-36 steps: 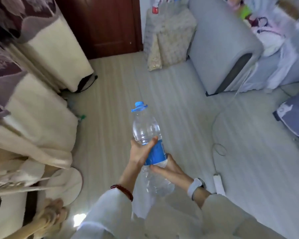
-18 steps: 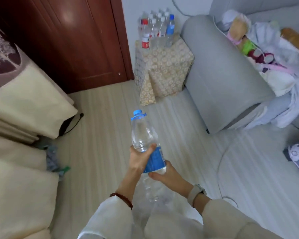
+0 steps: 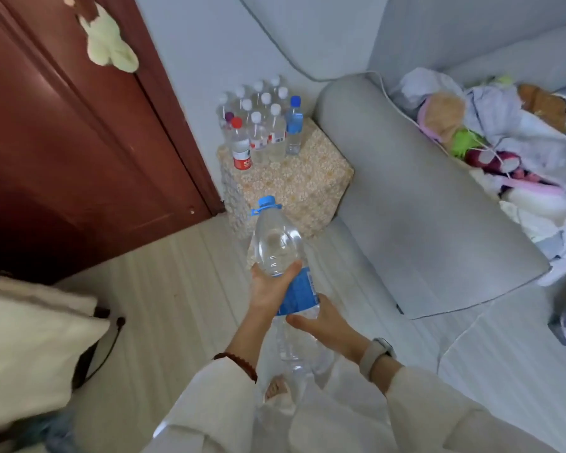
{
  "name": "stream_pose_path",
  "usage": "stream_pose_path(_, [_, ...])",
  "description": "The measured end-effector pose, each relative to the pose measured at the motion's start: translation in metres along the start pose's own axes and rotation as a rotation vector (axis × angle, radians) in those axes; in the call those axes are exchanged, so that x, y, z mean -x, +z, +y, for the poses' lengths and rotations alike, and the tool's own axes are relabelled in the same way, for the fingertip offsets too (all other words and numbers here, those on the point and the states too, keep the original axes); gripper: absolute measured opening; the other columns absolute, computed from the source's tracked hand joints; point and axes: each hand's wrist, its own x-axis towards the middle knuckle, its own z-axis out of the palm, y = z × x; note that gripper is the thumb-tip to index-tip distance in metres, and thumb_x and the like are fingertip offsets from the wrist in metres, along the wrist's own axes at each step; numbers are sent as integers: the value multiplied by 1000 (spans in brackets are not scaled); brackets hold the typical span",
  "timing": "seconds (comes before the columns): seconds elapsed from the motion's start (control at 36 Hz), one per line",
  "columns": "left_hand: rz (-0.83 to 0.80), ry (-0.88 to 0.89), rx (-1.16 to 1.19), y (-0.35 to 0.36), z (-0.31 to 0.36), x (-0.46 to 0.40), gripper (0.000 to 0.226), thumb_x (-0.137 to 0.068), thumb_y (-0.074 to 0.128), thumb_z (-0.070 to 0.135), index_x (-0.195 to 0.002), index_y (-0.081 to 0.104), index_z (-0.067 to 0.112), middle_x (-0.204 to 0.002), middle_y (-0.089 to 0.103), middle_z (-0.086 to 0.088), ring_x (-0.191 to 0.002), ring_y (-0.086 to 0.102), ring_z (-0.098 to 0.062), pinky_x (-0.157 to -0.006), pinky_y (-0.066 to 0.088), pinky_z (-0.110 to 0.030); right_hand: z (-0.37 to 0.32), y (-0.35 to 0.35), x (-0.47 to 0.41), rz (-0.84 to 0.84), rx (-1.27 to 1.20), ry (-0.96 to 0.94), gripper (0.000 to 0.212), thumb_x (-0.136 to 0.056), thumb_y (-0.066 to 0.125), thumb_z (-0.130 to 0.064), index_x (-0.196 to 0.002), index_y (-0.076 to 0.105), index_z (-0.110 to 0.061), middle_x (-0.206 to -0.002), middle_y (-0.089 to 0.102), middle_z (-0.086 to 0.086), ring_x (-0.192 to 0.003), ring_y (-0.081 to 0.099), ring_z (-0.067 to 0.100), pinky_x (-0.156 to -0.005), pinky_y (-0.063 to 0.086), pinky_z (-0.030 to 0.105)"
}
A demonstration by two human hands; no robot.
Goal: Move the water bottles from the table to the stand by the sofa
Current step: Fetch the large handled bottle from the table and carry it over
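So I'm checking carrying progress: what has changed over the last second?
The person has walked toward the cloth-covered stand by the sofa; it and its cluster of bottles now fill more of the view, and the door looms closer. Unchanged: left hand and right hand still grip the blue-capped water bottle, upright.

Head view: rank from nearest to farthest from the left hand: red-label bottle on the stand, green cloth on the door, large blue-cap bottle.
1. large blue-cap bottle: gripped by the left hand.
2. red-label bottle: front left of the stand, ahead by the sofa.
3. green cloth: high on the door, up left.
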Motion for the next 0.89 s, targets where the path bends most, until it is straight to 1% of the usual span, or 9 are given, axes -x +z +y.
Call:
stream_pose_path(0.08, [-1,-28,-21,26,29,-47,66,-63,79,46,-111,44,16,-103,59,-3,-93,60,-22,-83,53,-38,-18,-32,-47,-42,-8,-2,60,-79,70,-32,-121,26,-32,-109,42,-26,-93,49,-6,-76,42,7])
stream_pose_path(0.19, [-31,-26,0,64,74,-110,75,-66,80,40,-124,46,7,-114,62,-11,-100,62,-27,-87,53,-44,-45,-78,-116,-16,-22,15,58,-76,73,-29,-125,41,-24,-125,54,0,-112,55,13,-99,46,33])
stream_pose_path(0.22, [-42,-26,6,74,88,-125,74,-67,79,39,-124,47,6,-115,62,-13,-101,62,-28,-88,52,-45,-52,-92,-133,-17,-14,21,52,-75,73,-29,-118,45,-29,-119,57,-1,-108,57,12,-95,49,33])
stream_pose_path(0.31, [-94,-40,-2,102,131,-163,72,-68,79,38,-125,48,6,-118,60,-15,-105,60,-31,-90,51,-48,-80,-132,-176,-7,-12,32,39,-74,75,-29,-95,43,-34,-97,54,-20,-87,58,0,-64,50,13])
stream_pose_path(0.42, [-177,-8,20,131,183,-205,71,-69,79,30,-127,45,6,-120,59,-15,-106,60,-30,-91,51,-49,-115,-178,-222,-14,-58,-30,42,-73,75,-7,-102,53,-29,-99,62,-15,-93,64,-3,-65,49,7])
stream_pose_path(0.61, [-394,140,-10,159,263,-279,23,-75,75,20,-95,65,25,-94,69,7,-92,68,-12,-66,52,-14,-171,-241,-299,4,-26,-141,60,-67,79,-8,-115,50,-28,-113,66,-10,-105,62,4,-82,49,17])
stream_pose_path(0.67, [-464,172,-40,164,283,-302,33,-74,76,24,-104,64,28,-104,69,10,-95,65,-3,-76,52,-16,-179,-256,-323,31,-3,-108,76,-66,81,-10,-125,34,-22,-126,54,-4,-110,55,6,-87,47,18])
stream_pose_path(0.78, [-499,265,-117,183,313,-351,58,-68,80,17,-120,53,16,-114,65,-3,-107,61,-13,-91,51,-30,-192,-284,-377,55,75,-97,76,-65,82,-11,-116,30,-32,-114,48,-17,-101,52,-5,-74,42,0])
stream_pose_path(0.89, [-433,383,-170,202,335,-396,67,-63,84,17,-111,46,47,-108,58,24,-106,56,4,-83,47,-12,-206,-302,-435,107,142,-151,64,-66,80,-9,-106,39,-35,-110,49,-20,-102,52,-3,-81,39,0])
